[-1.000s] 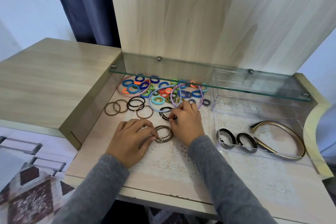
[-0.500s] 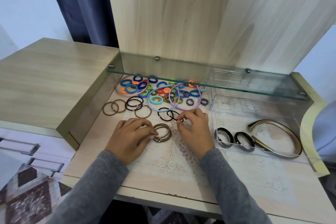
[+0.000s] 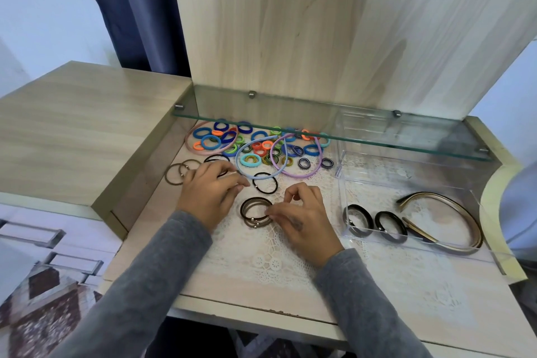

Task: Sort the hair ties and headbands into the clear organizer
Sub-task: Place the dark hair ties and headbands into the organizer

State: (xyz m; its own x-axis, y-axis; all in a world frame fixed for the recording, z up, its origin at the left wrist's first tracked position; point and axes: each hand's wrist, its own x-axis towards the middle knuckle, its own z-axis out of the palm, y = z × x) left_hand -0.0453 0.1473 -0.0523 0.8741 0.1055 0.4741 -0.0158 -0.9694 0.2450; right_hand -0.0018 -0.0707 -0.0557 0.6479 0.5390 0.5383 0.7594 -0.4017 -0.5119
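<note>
Two hands sit apart on the table (image 3: 232,288). The right hand (image 3: 302,219) pinches the right edge of a stack of brown ties (image 3: 253,212). The left hand (image 3: 210,193) lies just beside the stack with its fingers loosely straight, partly covering black ties (image 3: 216,157). One more black tie (image 3: 265,182) lies between the hands and the coloured ties (image 3: 261,148), which are ringed by blue (image 3: 247,171), purple (image 3: 299,174) and pink (image 3: 203,151) headbands. At the right stands the clear organizer (image 3: 374,183). Its near compartment holds two black rings (image 3: 358,219) and, beside them, gold headbands (image 3: 462,212).
</note>
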